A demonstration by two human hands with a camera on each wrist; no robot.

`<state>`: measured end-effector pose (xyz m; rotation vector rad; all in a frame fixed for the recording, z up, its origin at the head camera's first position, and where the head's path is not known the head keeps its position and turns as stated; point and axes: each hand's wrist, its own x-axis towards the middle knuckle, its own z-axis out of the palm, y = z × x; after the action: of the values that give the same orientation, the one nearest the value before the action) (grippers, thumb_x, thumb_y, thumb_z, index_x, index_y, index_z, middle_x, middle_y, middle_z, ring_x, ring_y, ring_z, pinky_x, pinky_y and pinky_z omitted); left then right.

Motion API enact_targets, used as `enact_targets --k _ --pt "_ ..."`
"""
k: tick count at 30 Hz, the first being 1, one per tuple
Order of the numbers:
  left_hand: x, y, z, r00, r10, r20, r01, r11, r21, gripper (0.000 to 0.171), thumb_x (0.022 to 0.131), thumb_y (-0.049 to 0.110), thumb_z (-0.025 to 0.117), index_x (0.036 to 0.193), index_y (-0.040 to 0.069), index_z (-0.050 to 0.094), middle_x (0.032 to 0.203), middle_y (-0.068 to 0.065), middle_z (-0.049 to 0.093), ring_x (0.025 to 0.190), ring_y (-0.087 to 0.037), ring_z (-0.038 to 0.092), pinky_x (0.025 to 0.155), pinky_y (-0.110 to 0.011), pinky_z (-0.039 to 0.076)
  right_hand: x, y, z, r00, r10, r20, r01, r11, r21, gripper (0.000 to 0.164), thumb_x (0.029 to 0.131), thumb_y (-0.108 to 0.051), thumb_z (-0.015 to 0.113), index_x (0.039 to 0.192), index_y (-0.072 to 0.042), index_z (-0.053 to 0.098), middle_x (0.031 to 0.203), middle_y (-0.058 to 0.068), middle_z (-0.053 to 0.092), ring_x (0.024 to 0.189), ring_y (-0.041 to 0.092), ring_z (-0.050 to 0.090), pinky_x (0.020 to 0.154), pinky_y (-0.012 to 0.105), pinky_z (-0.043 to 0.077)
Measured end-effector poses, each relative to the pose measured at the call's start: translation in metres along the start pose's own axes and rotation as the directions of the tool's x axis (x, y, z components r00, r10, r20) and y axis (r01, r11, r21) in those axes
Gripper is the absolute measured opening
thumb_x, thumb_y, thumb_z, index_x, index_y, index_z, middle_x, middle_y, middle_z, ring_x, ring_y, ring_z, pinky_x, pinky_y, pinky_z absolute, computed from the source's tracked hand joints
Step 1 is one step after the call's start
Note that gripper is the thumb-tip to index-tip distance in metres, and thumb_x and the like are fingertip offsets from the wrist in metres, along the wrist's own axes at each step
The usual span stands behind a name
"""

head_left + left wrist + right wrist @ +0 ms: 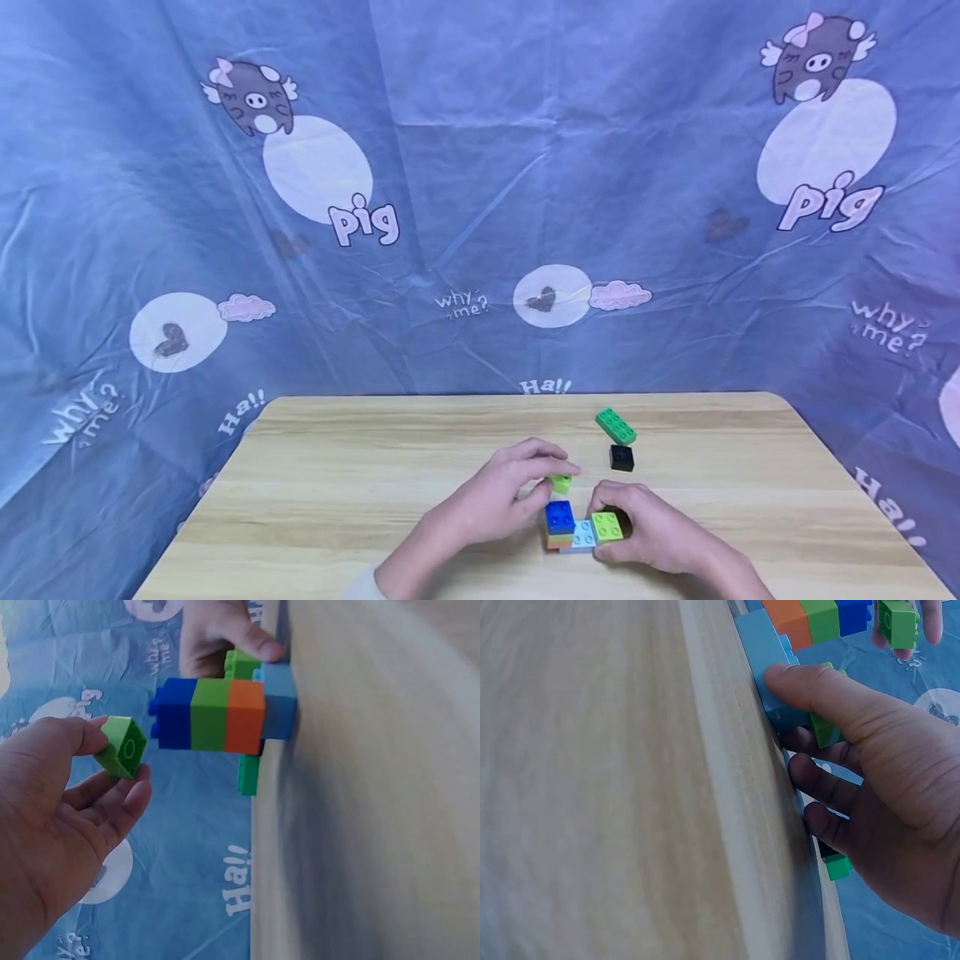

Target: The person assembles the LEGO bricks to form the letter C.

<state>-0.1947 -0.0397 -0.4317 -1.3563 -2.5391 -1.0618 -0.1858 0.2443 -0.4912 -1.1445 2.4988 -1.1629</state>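
A light green brick (122, 747) is pinched between thumb and fingers of my left hand (501, 493), its hollow underside facing the stack. Just beside it stands the built piece: a light blue brick (582, 533) lies at the base on the table. On one end of it rise an orange brick (244, 715), a green brick (209, 714) and a dark blue brick (559, 517) on top. At the other end sits another light green brick (606, 527). My right hand (651, 528) grips that end, thumb on the light blue brick's side.
Farther back on the wooden table (337, 467) lie a black brick (622, 457) and a longer green brick (616, 426). Behind the table's far edge hangs a blue printed cloth (465, 208).
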Motion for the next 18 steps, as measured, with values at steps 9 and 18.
enact_targets --k 9,18 --pt "-0.012 0.001 0.011 1.0 0.018 -0.023 -0.018 1.0 0.018 0.03 0.105 0.014 0.064 0.133 0.021 0.071 0.132 0.008 0.065 0.125 -0.003 0.06 0.107 -0.02 0.049 0.0 0.002 0.001 1.0 -0.007 0.003 0.007 0.999 0.032 0.027 0.089 -0.029 0.087 0.104 -0.025 0.064 0.097 -0.017 0.064 0.086 0.0 0.055 0.07 0.02 0.049" --pt "-0.017 -0.004 0.023 0.992 0.078 -0.097 -0.081 0.996 -0.024 0.028 0.1 0.017 0.075 0.128 0.016 0.072 0.126 0.008 0.069 0.12 -0.001 0.062 0.101 -0.015 0.051 0.0 0.002 0.001 1.0 -0.013 -0.001 0.013 1.0 0.024 0.027 0.089 -0.03 0.087 0.103 -0.026 0.064 0.096 -0.017 0.064 0.084 -0.001 0.054 0.069 0.02 0.048"
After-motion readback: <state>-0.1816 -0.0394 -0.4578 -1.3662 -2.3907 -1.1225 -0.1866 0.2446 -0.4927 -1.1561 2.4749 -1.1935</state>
